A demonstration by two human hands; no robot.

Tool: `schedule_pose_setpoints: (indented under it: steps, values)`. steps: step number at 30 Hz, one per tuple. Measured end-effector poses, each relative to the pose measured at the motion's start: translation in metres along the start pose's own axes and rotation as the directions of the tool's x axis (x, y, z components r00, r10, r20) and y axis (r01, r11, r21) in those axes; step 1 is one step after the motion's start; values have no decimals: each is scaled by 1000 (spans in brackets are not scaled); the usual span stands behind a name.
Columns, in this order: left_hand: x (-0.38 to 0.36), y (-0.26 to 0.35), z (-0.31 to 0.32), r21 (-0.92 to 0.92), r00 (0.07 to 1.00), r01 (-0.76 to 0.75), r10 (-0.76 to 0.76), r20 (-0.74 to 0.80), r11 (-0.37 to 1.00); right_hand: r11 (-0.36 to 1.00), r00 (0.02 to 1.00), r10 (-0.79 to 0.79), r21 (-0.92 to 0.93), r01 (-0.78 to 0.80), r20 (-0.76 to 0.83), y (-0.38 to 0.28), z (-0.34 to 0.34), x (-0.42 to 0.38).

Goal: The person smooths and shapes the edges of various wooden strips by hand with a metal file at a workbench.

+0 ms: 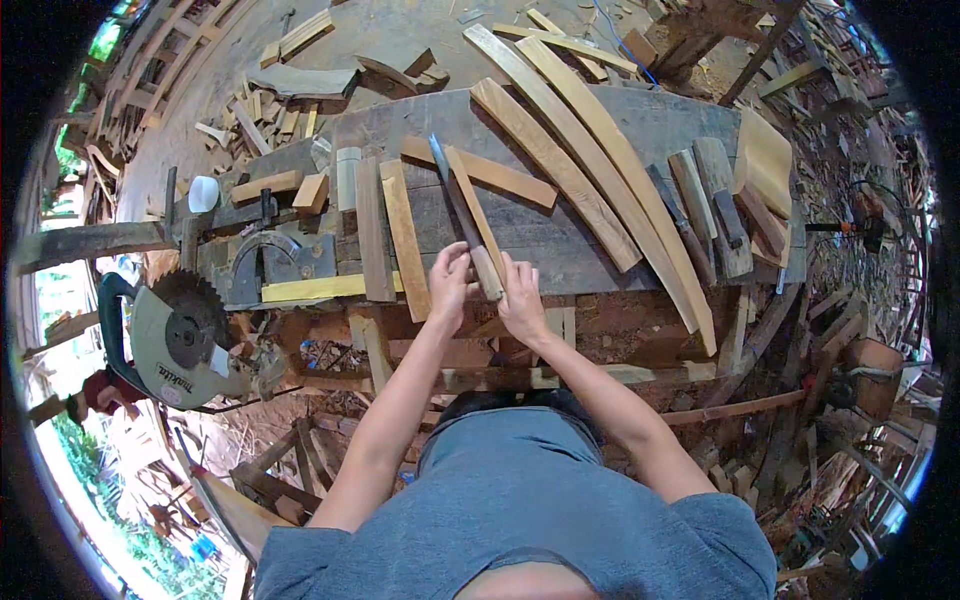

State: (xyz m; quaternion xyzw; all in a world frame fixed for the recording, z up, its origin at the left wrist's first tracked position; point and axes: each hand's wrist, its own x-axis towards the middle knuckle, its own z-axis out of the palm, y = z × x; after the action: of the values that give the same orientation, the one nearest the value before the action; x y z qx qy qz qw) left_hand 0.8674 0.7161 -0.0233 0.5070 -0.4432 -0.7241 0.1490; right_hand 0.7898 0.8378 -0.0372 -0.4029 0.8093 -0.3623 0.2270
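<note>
Your two hands are near each other at the lower middle of the frame, at the near edge of the table (400, 112). Your right hand (522, 300) has its fingers closed on the lower end of a slim wooden strip (474, 208), which points up and slightly left. Your left hand (450, 288) is half curled beside the lower end of a long, tapered dark tool (458, 205); you cannot tell from this view whether its fingers grip the tool. The tool lies just left of the strip, its narrow tip pointing to the top of the frame, and both pass over a flat plank (525, 187) that slants down to the right.

Left of your left hand, a light board (404, 245) and a greyer board (374, 235) lie side by side, with a yellow strip (312, 289) reaching toward them from the left. Further left are a dark metal plate with a curved part (282, 258) and, in the upper left of the table, a white container (203, 194). A circular saw (178, 345) sits at the left of the frame.

Right of centre, three long curved boards (572, 185) run from the top down to the right. Beyond them, shorter dark pieces (722, 215) lie near a broad, curved light piece (765, 165) at the table's right end.
</note>
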Motion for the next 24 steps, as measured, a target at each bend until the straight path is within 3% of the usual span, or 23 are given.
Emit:
schedule_pose_setpoints:
  steps: [2, 6, 8, 9, 10, 12, 13, 14, 16, 17, 20, 22, 24]
  values:
    - [-5, 5, -14, -96, 999, 41, -39, 17, 995, 999, 999, 19, -29, -20, -30, 1, -1, -2]
    - [-16, 16, -15, -16, 995, 92, -92, 25, 996, 996, 993, 91, -19, -93, -70, -7, 11, 3]
    - [-16, 15, 1, 193, 992, 128, -129, -8, 973, 996, 995, 82, 22, -81, -59, -15, 22, 7]
    - [-5, -1, -2, 394, 996, -78, 56, 66, 916, 998, 997, 59, 21, -58, -50, -20, 24, 8]
    - [4, -18, -6, 392, 997, -76, 58, 56, 917, 999, 998, 36, 17, -36, -42, -24, 24, 10]
    - [-1, -11, 2, 286, 977, -215, 205, 64, 934, 998, 998, 59, 22, -58, -36, -26, 14, 13]
    - [-9, -3, 11, 40, 999, -26, 27, -34, 999, 995, 992, 100, -19, -102, -83, -26, 7, 14]
    - [-13, -4, 11, -62, 998, -11, 7, -62, 998, 988, 982, 137, -57, -146, -128, -25, 1, 14]
    - [-14, -12, 0, 110, 976, -190, 200, -91, 976, 982, 980, 105, -135, -129, -171, -21, -10, 10]
    - [-19, -8, 0, 81, 963, -231, 240, -126, 970, 982, 980, 96, -146, -122, -176, -19, -13, 7]
    - [-31, 4, -8, 197, 915, -316, 353, -195, 928, 981, 996, 88, -172, -93, -33, -18, -13, -3]
    - [-31, 6, -14, 234, 894, -357, 404, -194, 904, 980, 998, 56, -191, -59, -22, -24, 2, -4]
    - [-33, 3, -19, 265, 881, -358, 417, -221, 896, 998, 999, 8, -66, -10, -35, -35, 14, 6]
